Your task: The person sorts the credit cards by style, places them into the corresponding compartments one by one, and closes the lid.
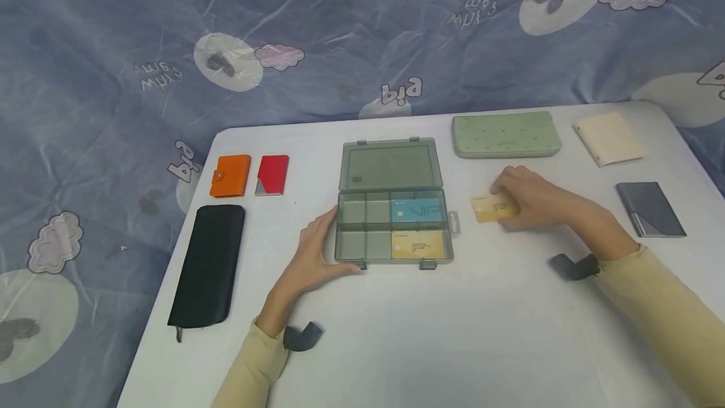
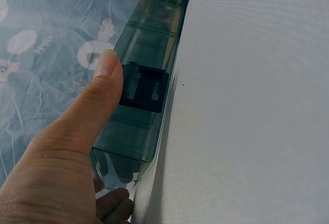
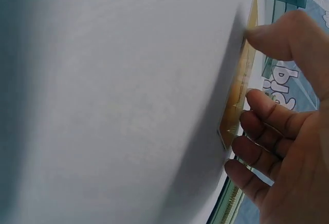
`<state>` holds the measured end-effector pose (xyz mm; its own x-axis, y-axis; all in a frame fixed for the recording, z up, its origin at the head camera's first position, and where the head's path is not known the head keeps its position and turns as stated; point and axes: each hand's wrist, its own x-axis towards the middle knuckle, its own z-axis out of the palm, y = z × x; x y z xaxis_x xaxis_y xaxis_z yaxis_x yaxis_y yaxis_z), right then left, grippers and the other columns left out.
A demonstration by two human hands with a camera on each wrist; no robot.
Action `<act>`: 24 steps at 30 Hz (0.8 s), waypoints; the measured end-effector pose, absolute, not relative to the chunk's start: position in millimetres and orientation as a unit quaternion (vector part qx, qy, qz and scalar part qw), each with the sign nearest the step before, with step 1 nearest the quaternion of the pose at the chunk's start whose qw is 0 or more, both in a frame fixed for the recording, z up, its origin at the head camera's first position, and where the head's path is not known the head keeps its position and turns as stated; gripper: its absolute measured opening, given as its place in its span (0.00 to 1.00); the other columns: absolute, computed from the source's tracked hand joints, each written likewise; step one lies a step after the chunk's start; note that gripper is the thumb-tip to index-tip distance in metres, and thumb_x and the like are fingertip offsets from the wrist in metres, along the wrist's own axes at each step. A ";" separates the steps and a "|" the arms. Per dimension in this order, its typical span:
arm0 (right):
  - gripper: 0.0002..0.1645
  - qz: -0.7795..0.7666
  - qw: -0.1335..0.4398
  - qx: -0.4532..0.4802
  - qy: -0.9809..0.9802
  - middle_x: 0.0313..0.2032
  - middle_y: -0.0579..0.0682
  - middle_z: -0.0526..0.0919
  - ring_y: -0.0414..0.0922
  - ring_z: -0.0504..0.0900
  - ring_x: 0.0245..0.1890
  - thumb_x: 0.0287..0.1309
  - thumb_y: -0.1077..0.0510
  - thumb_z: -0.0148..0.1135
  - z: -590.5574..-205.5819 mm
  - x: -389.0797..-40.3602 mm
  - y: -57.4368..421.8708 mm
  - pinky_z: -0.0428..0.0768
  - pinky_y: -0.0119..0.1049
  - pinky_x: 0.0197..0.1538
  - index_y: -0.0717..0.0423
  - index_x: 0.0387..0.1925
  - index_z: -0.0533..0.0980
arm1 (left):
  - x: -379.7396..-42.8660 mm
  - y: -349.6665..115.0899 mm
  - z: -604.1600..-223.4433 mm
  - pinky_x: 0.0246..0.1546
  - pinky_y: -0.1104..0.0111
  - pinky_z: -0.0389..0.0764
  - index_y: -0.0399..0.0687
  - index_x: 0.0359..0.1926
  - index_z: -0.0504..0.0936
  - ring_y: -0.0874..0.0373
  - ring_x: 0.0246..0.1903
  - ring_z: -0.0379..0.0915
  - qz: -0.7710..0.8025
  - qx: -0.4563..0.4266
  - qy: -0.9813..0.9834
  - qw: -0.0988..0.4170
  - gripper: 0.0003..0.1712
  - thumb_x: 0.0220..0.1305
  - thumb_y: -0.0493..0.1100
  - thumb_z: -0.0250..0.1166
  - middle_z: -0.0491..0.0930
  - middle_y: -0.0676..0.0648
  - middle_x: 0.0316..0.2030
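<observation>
Card (image 1: pixel 488 209) sits pinched by the bent fingers of the right hand (image 1: pixel 527 197). The left hand (image 1: pixel 313 260), thumb spread wide, grips the box (image 1: pixel 391 191).

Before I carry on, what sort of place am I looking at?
Probably a tabletop workspace set up for handling small items; the wider surroundings are out of view. A patterned blue cloth shows beyond the white table, which bears an open compartment box and a black case.

Both arms (image 1: pixel 606 232) forward, left fingers (image 1: pixel 320 229) well apart from their thumb (image 1: pixel 340 269), right fingers (image 3: pixel 275 115) bent.
</observation>
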<state>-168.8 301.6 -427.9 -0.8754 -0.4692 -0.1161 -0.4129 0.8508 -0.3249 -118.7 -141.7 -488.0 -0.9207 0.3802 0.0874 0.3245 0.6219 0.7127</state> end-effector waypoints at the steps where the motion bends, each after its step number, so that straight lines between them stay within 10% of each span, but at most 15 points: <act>1: 0.34 -0.146 0.099 -0.226 0.958 0.40 0.49 0.73 0.46 0.67 0.41 0.31 0.55 0.75 -427.6 -169.0 301.0 0.67 0.43 0.46 0.60 0.44 0.72 | -118.8 -141.7 -488.0 0.58 0.54 0.55 0.58 0.72 0.48 0.59 0.65 0.51 0.388 0.197 0.900 0.035 0.66 0.35 0.69 0.72 0.56 0.54 0.68; 16: 0.37 -0.146 0.096 -0.221 0.959 0.41 0.52 0.77 0.47 0.71 0.40 0.36 0.54 0.74 -427.2 -150.0 306.7 0.69 0.43 0.44 0.61 0.51 0.71 | -118.8 -141.7 -488.0 0.58 0.54 0.54 0.55 0.72 0.49 0.59 0.65 0.51 0.391 0.205 0.897 0.028 0.66 0.35 0.70 0.72 0.56 0.52 0.68; 24: 0.34 -0.194 0.004 -0.254 0.948 0.36 0.42 0.75 0.39 0.67 0.37 0.31 0.58 0.76 -405.8 -140.3 284.5 0.66 0.35 0.40 0.56 0.46 0.75 | -118.1 -141.8 -487.2 0.59 0.54 0.54 0.55 0.72 0.49 0.59 0.65 0.51 0.394 0.204 0.896 0.030 0.66 0.35 0.70 0.72 0.57 0.52 0.68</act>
<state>-140.3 284.5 -405.8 -0.8710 -0.4829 0.0901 -0.4794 0.7957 -0.3701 -118.1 -141.8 -487.2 -0.9153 0.3885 0.1061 0.3408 0.6067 0.7182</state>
